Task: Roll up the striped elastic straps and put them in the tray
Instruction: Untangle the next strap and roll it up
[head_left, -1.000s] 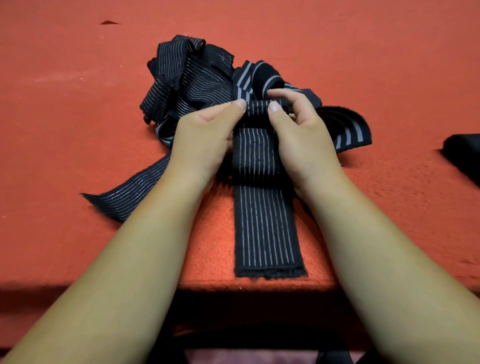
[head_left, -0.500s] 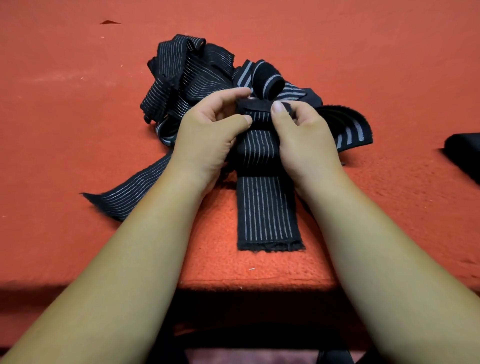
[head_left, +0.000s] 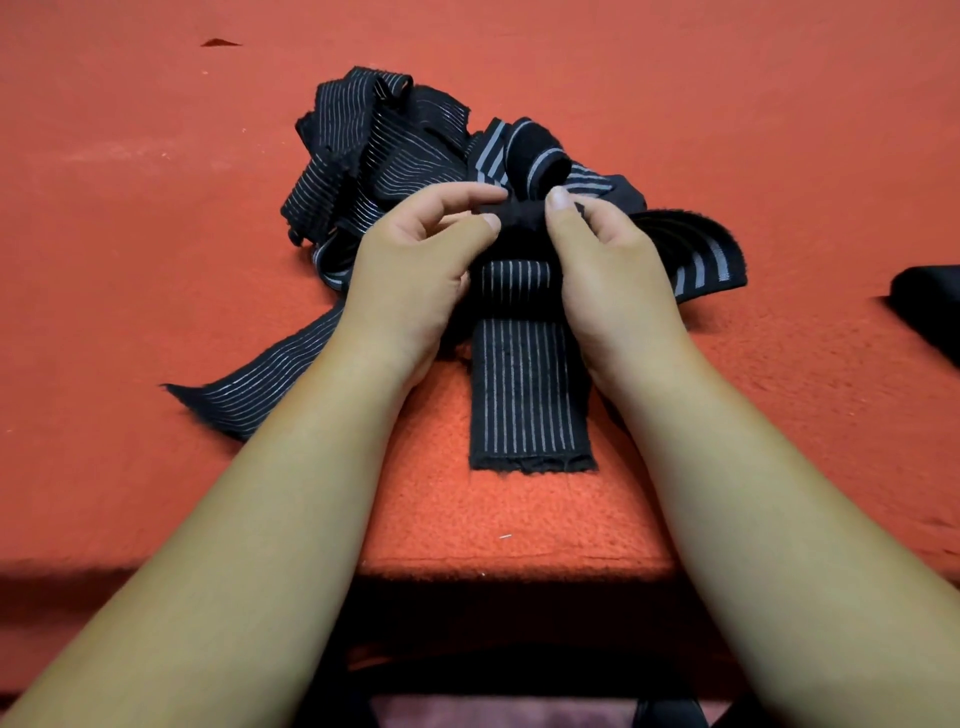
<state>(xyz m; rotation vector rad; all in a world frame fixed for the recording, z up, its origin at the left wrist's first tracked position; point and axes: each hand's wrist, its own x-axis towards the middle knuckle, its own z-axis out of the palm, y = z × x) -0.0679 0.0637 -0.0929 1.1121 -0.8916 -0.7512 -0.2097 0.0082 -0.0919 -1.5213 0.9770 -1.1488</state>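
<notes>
1. One striped strap (head_left: 527, 395) lies flat on the red bench (head_left: 156, 270), running straight away from the person. Its frayed near end stops short of the bench's front edge, and its far end is wound into a small dark roll (head_left: 519, 221).
2. Both hands grip that roll, one at each end. The left hand (head_left: 410, 280) sits on the roll's left with its back turned up. Its fingers (head_left: 480, 195) curl over the top and the thumb closes in from below, pinching the roll's end.
3. The right hand (head_left: 613, 280) mirrors it on the other side. Its thumb stands against the near right end of the roll, while the other fingers wrap behind and are mostly hidden.
4. The two forearms (head_left: 291, 519) come in from the lower corners and narrow toward the strap, with the wrists low on either side of it.
5. Just behind the hands lies a tangled heap of straps (head_left: 374, 156), some thin-striped and some wide-striped. One loose tail (head_left: 249, 400) trails out to the left, passing under the left wrist.
6. At the right edge, well apart from the heap, a dark object (head_left: 930, 306) is cut off by the frame. I cannot tell what it is.
</notes>
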